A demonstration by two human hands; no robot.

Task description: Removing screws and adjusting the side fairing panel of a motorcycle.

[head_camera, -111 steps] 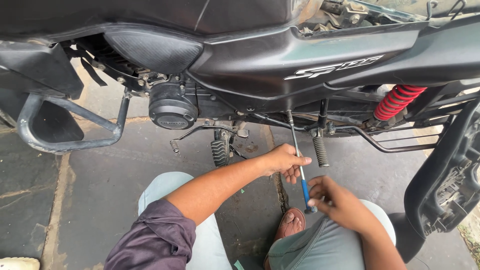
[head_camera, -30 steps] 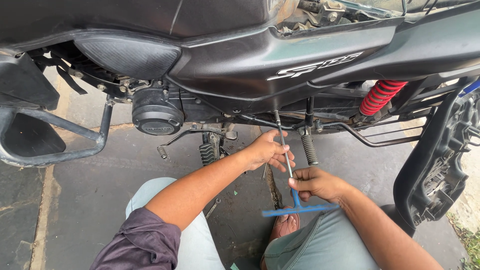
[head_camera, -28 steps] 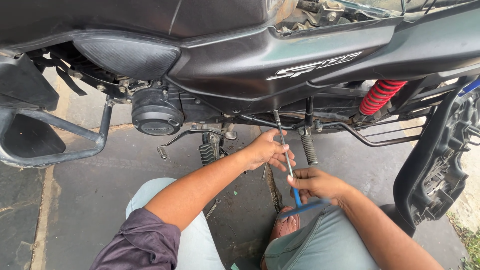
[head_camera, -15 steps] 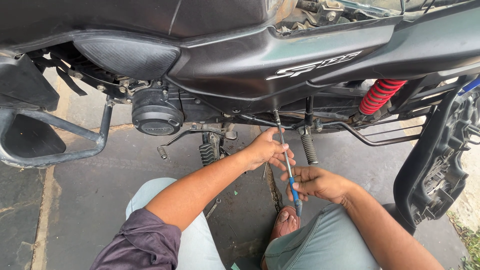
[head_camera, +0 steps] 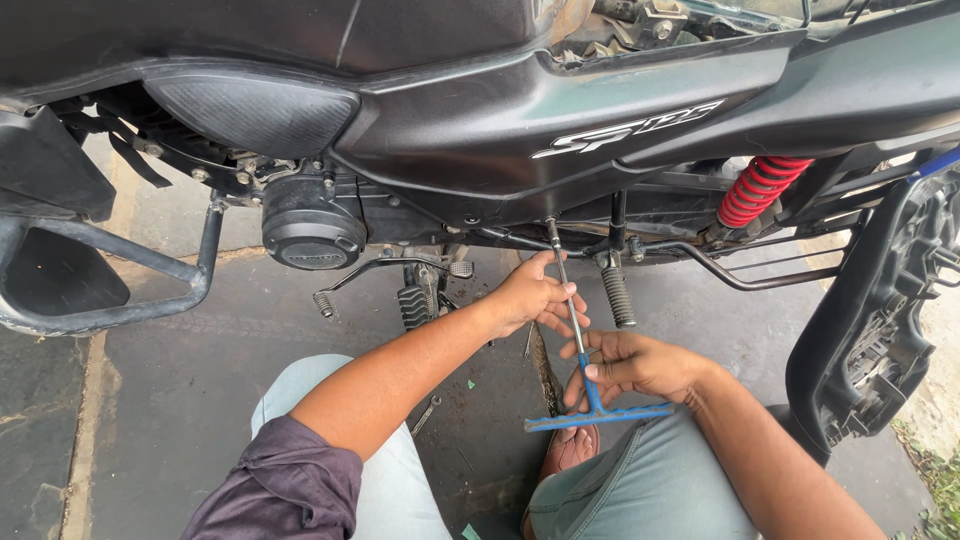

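Note:
A black motorcycle (head_camera: 480, 130) stands side-on in front of me. A long T-handle wrench (head_camera: 578, 345) with a blue crossbar runs from my lap up to a bolt under the side panel. My left hand (head_camera: 530, 295) pinches the steel shaft near its upper half. My right hand (head_camera: 630, 365) grips the shaft just above the blue crossbar, which lies flat across. I sit on the ground with both knees in light trousers.
A red rear shock spring (head_camera: 760, 188) shows at the right, a round black engine cover (head_camera: 305, 225) at the left. A detached black plastic panel (head_camera: 880, 320) leans at my right. A footpeg (head_camera: 618, 295) and gear lever (head_camera: 380, 270) hang near my hands. A small spanner (head_camera: 425, 412) lies on the paving.
The blue crossbar has turned round from pointing along my view to lying flat across again. My hands stay on the shaft in the same place.

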